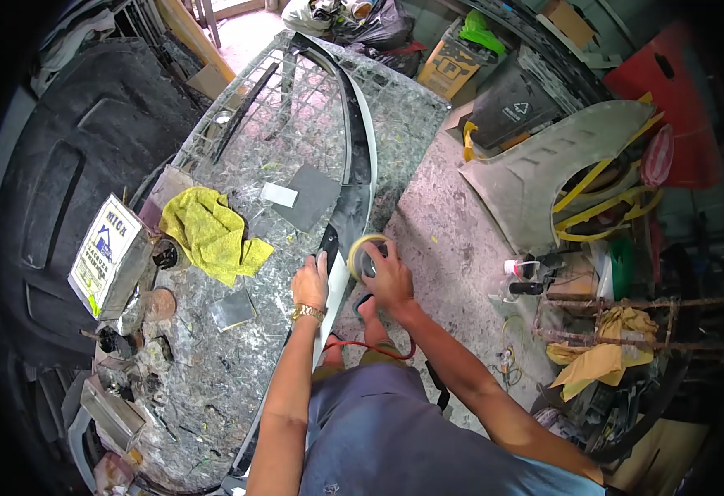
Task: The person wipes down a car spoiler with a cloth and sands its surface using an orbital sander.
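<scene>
A long curved panel [363, 124], black along its inner side and pale on its outer edge, lies along the right side of the worktable. My left hand [310, 283], with a gold watch at the wrist, rests on this panel, its fingers close together. Just right of the panel's edge, my right hand [388, 277] is wrapped round a round sander [368, 262] with a yellowish rim. A red hose [397, 357] hangs below that hand. Whether the sander's pad touches the panel cannot be made out.
On the worktable [238, 380] lie a yellow cloth [205, 231], a dark sheet [312, 198] with a white block [279, 195], and a thinner can [107, 258]. A grey fender [519, 182] and a rusty rack [668, 322] stand right.
</scene>
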Available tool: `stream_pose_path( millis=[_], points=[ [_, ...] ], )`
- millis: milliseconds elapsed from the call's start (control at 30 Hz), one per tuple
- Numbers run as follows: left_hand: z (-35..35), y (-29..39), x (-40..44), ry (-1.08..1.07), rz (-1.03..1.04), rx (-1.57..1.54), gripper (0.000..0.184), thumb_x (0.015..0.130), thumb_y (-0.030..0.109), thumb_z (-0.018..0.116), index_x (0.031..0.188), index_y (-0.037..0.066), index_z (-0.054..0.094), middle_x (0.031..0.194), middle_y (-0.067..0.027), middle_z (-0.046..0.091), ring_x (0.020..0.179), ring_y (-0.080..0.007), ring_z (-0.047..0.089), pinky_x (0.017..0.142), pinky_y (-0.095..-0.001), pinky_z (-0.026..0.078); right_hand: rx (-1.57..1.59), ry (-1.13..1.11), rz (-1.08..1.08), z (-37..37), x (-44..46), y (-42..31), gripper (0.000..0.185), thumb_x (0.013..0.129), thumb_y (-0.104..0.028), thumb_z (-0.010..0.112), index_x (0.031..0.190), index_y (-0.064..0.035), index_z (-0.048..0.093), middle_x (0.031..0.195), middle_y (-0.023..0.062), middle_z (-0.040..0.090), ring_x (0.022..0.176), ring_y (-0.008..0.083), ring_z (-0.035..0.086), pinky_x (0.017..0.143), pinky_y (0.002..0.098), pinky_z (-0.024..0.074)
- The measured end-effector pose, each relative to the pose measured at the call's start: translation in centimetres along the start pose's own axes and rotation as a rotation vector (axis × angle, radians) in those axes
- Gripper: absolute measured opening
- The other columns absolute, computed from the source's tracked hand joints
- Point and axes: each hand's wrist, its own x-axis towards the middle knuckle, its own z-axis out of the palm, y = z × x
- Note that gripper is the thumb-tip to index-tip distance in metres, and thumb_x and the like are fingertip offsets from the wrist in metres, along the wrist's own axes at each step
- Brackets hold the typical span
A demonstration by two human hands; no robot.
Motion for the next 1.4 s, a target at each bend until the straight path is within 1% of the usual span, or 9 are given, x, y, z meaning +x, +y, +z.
stream_pose_path(
  millis=[333,433,767,867,967,1033,1133,1233,1400],
  points=[
    [0.0,-0.1,0.0,0.021,0.022,0.001,0.055,0.107,0.051,0.046,0.095,0.001,0.064,0.084,-0.0316,0.07,0.082,-0.0516,0.068,0.075,-0.06,0.054,0.034,0.043,-0.094,0.6,-0.6,0.6,0.066,0.074,-0.013,0.084,0.134,-0.0231,0.057,0.131,0.0159,0.052,0.112,0.0433,0.064,0.09,0.0511,0.0577],
    [-0.1,0.1,0.0,0.022,0.021,0.004,0.055,0.107,0.051,0.046,0.095,0.001,0.065,0.084,-0.0312,0.07,0.082,-0.0512,0.068,0.075,-0.0599,0.054,0.048,0.018,-0.034,0.1,-0.4,0.4,0.066,0.074,-0.013,0.084,0.134,-0.0225,0.058,0.131,0.0156,0.052,0.113,0.0428,0.064,0.091,0.0508,0.0574],
    [-0.1,0.1,-0.1,0.013,0.015,0.004,0.054,0.107,0.051,0.045,0.094,0.001,0.064,0.084,-0.0308,0.07,0.081,-0.0509,0.069,0.074,-0.0595,0.054,-0.032,-0.048,-0.042,-0.3,0.0,0.2,0.068,0.075,-0.014,0.084,0.136,-0.0227,0.056,0.13,0.0159,0.052,0.115,0.0431,0.063,0.093,0.0499,0.0571],
    [-0.2,0.2,-0.2,0.023,0.015,0.015,0.054,0.107,0.05,0.045,0.094,0.001,0.064,0.084,-0.0308,0.07,0.081,-0.0508,0.069,0.075,-0.0593,0.054,-0.005,0.0,-0.021,-0.3,0.6,0.4,0.068,0.075,-0.016,0.084,0.137,-0.0237,0.056,0.13,0.0163,0.052,0.113,0.0424,0.064,0.091,0.0492,0.0578],
    [0.0,0.1,-0.1,0.021,0.013,0.015,0.054,0.107,0.05,0.045,0.093,0.001,0.064,0.084,-0.0308,0.07,0.081,-0.051,0.069,0.075,-0.0592,0.054,-0.08,-0.081,-0.061,-0.8,0.8,0.3,0.067,0.075,-0.016,0.084,0.136,-0.0233,0.057,0.128,0.0169,0.052,0.111,0.0422,0.065,0.088,0.0497,0.0587],
    [0.2,-0.1,-0.1,0.022,0.023,0.012,0.054,0.107,0.05,0.045,0.093,0.001,0.064,0.084,-0.0309,0.07,0.08,-0.051,0.069,0.075,-0.0592,0.054,-0.101,0.076,-0.133,-0.6,1.7,0.7,0.063,0.079,-0.019,0.082,0.136,-0.0249,0.055,0.127,0.0179,0.052,0.097,0.0441,0.068,0.08,0.0516,0.0595],
    [0.2,-0.3,0.0,0.039,0.041,0.008,0.054,0.107,0.05,0.046,0.093,0.001,0.065,0.083,-0.031,0.07,0.08,-0.0511,0.069,0.075,-0.0592,0.054,-0.136,-0.021,-0.17,-1.0,1.9,0.6,0.061,0.08,-0.019,0.081,0.135,-0.0238,0.055,0.126,0.0183,0.052,0.095,0.0443,0.068,0.079,0.0506,0.0594],
    [0.2,-0.1,-0.2,0.04,0.039,0.007,0.054,0.107,0.05,0.046,0.094,0.001,0.065,0.083,-0.0312,0.07,0.08,-0.051,0.069,0.075,-0.0593,0.054,-0.165,0.037,-0.18,-0.9,2.5,0.8,0.062,0.081,-0.02,0.08,0.137,-0.0241,0.054,0.126,0.0179,0.052,0.093,0.0439,0.069,0.077,0.0493,0.0596],
    [0.0,0.1,-0.1,0.027,0.031,-0.006,0.052,0.107,0.049,0.047,0.096,0.001,0.064,0.084,-0.0314,0.069,0.083,-0.0515,0.068,0.076,-0.0603,0.053,-0.203,0.007,-0.207,-0.9,2.3,0.5,0.06,0.082,-0.021,0.079,0.137,-0.0239,0.056,0.124,0.018,0.053,0.091,0.043,0.069,0.076,0.0487,0.0595]
  ],
)
